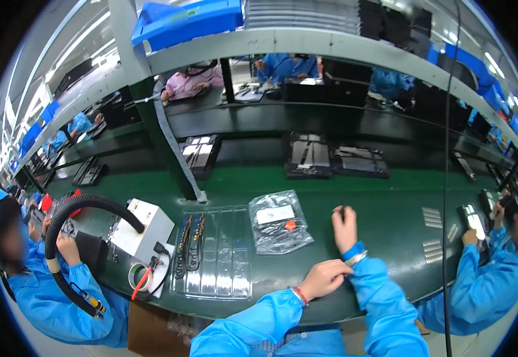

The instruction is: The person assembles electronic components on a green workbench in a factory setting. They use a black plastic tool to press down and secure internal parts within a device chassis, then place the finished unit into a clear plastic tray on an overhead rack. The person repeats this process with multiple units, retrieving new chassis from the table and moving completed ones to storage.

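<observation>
My right hand [345, 231] is raised over the green bench, its fingertips pinched around a small dark piece [342, 209] too small to name. On that wrist is a pale band [355, 258] at the blue cuff. My left hand [323, 279] is beside the right cuff, fingers curled together; whatever they may hold is hidden. A clear plastic bag [295, 239] with a white label and an orange dot lies left of my hands. Further left is a clear compartment tray [232, 279] with rows of small dark flex-cable parts [194, 241] in its left compartments.
A white box [152, 221] with a black hose [92, 199] and a tape roll [133, 276] stand left of the tray. Flat black devices [308, 157] line the bench's back. Metal strips [432, 217] lie at right. A black cable [447, 178] hangs down. Co-workers sit on both sides.
</observation>
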A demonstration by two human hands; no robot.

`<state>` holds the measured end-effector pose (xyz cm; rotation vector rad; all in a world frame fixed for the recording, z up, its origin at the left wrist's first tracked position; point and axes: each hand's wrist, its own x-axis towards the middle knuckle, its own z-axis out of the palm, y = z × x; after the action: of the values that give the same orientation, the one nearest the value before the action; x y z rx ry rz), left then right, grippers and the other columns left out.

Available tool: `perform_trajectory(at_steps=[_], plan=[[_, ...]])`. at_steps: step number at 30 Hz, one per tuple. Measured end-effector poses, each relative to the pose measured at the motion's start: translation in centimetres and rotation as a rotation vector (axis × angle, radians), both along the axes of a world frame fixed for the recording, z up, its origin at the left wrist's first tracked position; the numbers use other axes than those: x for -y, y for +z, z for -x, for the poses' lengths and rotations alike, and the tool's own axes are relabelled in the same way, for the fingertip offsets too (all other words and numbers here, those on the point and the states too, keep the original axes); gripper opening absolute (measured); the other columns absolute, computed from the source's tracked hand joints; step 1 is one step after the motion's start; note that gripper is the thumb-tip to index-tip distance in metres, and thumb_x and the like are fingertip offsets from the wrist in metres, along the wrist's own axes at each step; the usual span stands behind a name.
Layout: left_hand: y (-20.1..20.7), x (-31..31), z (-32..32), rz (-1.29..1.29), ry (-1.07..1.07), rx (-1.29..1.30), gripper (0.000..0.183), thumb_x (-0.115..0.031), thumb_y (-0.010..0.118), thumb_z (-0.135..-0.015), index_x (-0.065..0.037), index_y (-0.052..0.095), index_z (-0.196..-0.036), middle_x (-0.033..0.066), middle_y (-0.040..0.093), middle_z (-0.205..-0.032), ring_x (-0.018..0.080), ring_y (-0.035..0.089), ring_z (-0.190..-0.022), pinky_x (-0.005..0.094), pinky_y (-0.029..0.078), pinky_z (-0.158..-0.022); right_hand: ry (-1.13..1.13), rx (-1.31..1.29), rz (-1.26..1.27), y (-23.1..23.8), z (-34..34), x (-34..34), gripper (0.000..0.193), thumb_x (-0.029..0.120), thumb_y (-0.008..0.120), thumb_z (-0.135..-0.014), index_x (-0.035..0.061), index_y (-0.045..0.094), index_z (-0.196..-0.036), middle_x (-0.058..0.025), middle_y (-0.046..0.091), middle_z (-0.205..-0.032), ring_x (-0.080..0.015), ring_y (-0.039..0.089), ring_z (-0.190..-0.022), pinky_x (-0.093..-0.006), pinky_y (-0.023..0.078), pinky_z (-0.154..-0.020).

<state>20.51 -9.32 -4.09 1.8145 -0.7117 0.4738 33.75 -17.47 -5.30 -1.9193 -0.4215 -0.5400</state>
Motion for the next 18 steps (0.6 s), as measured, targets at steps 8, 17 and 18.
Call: perform_trajectory(at_steps=[8, 17, 18], plan=[[5.7, -1.5, 3.9, 0.36, 0.3, 0.058, 0.023, 0.009, 0.047, -0.071, 0.0, 0.062, -0.085, 0.0102, 0.06, -0.076, 0.0199, 0.057, -0.067, 0.0293, 0.046, -0.062, 0.118, 0.16, -0.082, 3.5, 5.0, -1.4, 0.011, 0.003, 0.053, -0.08, 0.0006, 0.054, -0.091, -0.0132, 0.052, -0.085, -0.0257, 0.054, -0.076, -0.0326, 0.044, -0.065], [31.8, -14.3, -2.7, -0.188, 0.748, 0.753, 0.02, 0.003, 0.049, -0.079, 0.001, 0.058, -0.097, 0.0122, 0.06, -0.093, 0.0216, 0.058, -0.088, 0.0297, 0.044, -0.078, 0.073, 0.641, -0.242, 32.1, -4.8, -3.7, 0.02, 0.014, 0.052, -0.085, 0.0014, 0.061, -0.099, -0.0168, 0.062, -0.081, -0.0233, 0.061, -0.073, -0.0305, 0.046, -0.066], [34.6, -15.3, -4.2, -0.26, 0.781, 0.855, 0.02, 0.0, 0.05, -0.078, 0.0, 0.059, -0.095, 0.0137, 0.06, -0.093, 0.0264, 0.057, -0.087, 0.0329, 0.044, -0.079, 0.027, 0.683, -0.175, 34.5, -7.1, -3.6, 0.023, 0.019, 0.05, -0.086, 0.0031, 0.061, -0.099, -0.0183, 0.062, -0.082, -0.0315, 0.061, -0.076, -0.0349, 0.047, -0.068]])
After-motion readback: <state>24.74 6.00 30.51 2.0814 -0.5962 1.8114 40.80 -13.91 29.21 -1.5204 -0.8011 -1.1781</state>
